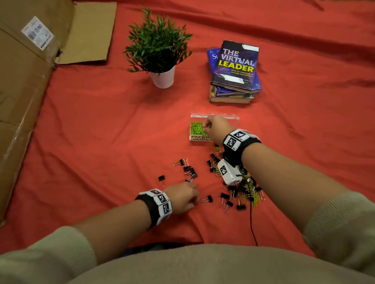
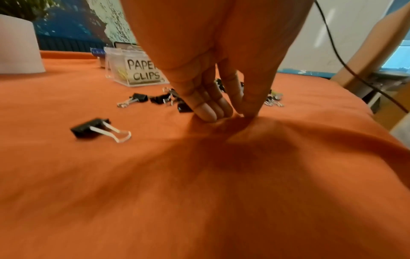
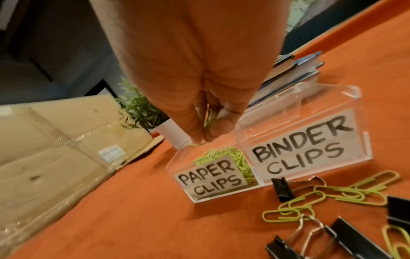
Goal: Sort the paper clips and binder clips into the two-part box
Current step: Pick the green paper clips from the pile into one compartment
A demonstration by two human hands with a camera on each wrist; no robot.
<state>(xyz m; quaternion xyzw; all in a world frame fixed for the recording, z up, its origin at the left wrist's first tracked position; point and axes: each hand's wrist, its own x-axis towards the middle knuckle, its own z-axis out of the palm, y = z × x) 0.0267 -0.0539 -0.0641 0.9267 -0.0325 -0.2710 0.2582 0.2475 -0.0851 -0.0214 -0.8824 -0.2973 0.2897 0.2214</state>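
Left hand (image 2: 218, 98), nearest: fingertips bunched, pressing red cloth (image 2: 199, 192); whether clip is pinched, cannot tell. Binder clips (image 1: 233, 202) scattered beside it: light, stiff, springy; likely best taken by black body. Farther: right hand (image 3: 205, 126) over clear box (image 3: 346, 98), pinching green paper clips (image 3: 208, 121); thin, slippery. Right wrist view alone shows BINDER CLIPS side, apparently empty; head view hides it.

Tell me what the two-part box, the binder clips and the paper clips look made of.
Two-part box: clear rigid plastic, probably acrylic; glossy see-through walls. Binder clips: black painted metal body, shiny wire handles. Paper clips: bent wire with matte lime-green coating, likely vinyl or paint.
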